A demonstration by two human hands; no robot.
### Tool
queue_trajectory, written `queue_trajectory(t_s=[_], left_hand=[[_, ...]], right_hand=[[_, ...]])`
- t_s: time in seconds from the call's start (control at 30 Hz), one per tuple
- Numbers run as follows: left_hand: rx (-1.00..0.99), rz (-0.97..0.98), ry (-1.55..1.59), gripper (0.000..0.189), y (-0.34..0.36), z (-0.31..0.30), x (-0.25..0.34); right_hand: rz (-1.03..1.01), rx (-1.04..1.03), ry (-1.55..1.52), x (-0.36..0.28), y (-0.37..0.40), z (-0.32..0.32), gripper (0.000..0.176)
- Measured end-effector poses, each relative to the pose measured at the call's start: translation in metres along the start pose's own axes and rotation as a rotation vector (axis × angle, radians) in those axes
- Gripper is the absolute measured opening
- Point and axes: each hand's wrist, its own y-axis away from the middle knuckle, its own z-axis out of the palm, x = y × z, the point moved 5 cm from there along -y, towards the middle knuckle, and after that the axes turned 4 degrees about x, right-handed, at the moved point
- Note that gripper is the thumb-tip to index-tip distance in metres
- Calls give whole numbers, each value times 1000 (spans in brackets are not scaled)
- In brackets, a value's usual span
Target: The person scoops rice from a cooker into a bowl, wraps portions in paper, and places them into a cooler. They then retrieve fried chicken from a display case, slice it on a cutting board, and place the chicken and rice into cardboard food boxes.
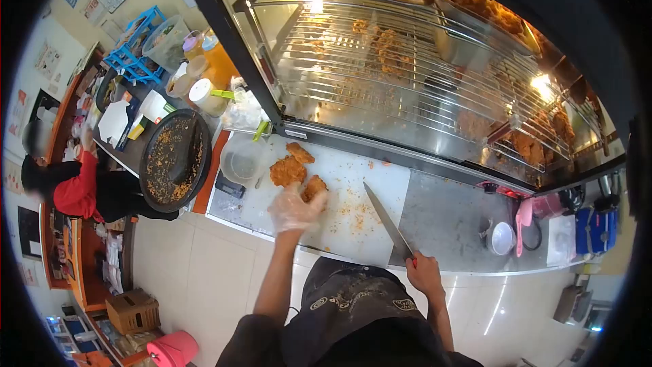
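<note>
My left hand [297, 209], in a clear plastic glove, is at the cutting board with its thumb and fingers around a piece of fried chicken [315, 187]. Just beyond it lie a larger fried chicken piece [288, 172] and a smaller one [300, 153]. My right hand [424, 273] grips the handle of a long knife [386, 219]. The blade points away from me over the right part of the white cutting board [387, 183]. Brown crumbs [358, 216] are scattered between the chicken and the blade.
A glass warming cabinet [407, 149] with wire racks of fried food stands behind the board. On the left are a clear plastic tub [243, 158] and a round black pan [175, 160] of crumbs. A small bowl [501, 238] sits right. Another person [75, 183] stands far left.
</note>
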Motion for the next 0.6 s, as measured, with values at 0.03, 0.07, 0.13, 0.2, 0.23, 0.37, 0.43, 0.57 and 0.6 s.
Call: queue_trajectory(t_s=[0.03,0.07,0.13,0.2,0.23,0.37,0.43,0.57,0.6], left_hand=[[5,13,-100,54,15,10,1],[12,25,-197,54,22,19,2],[70,66,-167,56,21,40,-6],[121,113,-150,58,17,53,-15],[-99,194,-107,63,14,69,-17],[-234,647,-68,70,47,94,9],[-302,644,-79,72,52,84,26],[-23,498,487,55,22,44,17],[134,365,744,48,8,32,7]], right_hand=[[2,-7,-6,5,-1,-1,26],[-49,12,-32,7,-3,-3,23],[-106,27,-57,12,-10,-10,21],[-50,-63,-353,15,-15,-7,19],[-41,-72,-362,12,-16,-10,19],[-22,-136,-534,-5,-19,-5,21],[-294,113,-262,-16,-19,1,20],[-177,118,-233,-51,-14,21,22],[-141,53,-178,-63,-13,28,21]])
